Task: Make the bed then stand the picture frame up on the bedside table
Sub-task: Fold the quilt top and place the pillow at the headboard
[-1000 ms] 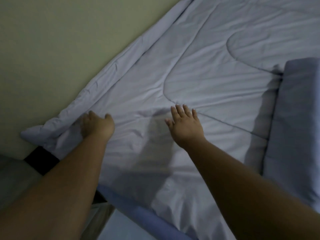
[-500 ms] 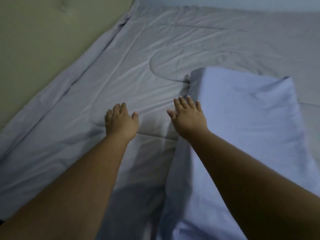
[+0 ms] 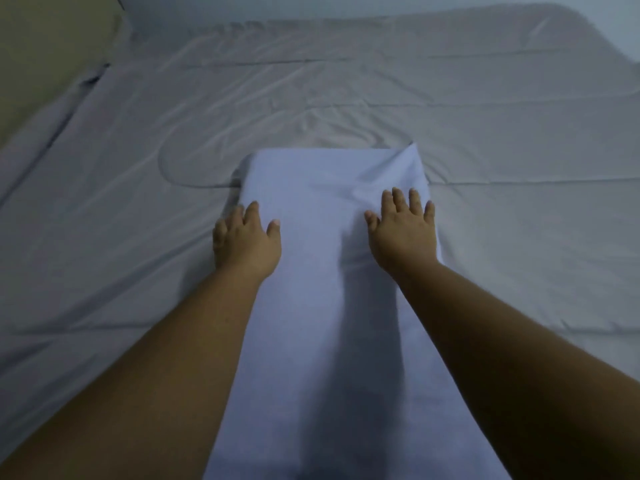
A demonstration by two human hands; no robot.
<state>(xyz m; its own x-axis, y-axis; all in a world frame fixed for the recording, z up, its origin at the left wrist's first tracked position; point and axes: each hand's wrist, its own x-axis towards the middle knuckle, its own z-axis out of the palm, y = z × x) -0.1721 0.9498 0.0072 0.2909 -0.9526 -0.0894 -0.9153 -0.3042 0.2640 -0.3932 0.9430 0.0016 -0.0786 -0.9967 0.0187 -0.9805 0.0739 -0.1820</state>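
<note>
A pale grey quilted duvet [image 3: 346, 91] lies spread flat over the bed, with light creases. On it, running from the near edge toward the middle, lies a long light-blue pillow [image 3: 322, 306]. My left hand [image 3: 246, 240] rests on the pillow's left edge, fingers curled over its side. My right hand [image 3: 401, 230] lies flat on the pillow's right part near its far end, fingers spread. Neither the picture frame nor the bedside table is in view.
A beige padded headboard [image 3: 52, 46] stands along the far left of the bed. A pale wall [image 3: 346, 5] runs behind the bed's far edge. The duvet's far right corner [image 3: 571, 26] is rounded.
My view has swung right, from the duvet's corner by the headboard to the bed's middle. Both hands have left the duvet and come onto the blue pillow, one at each side.
</note>
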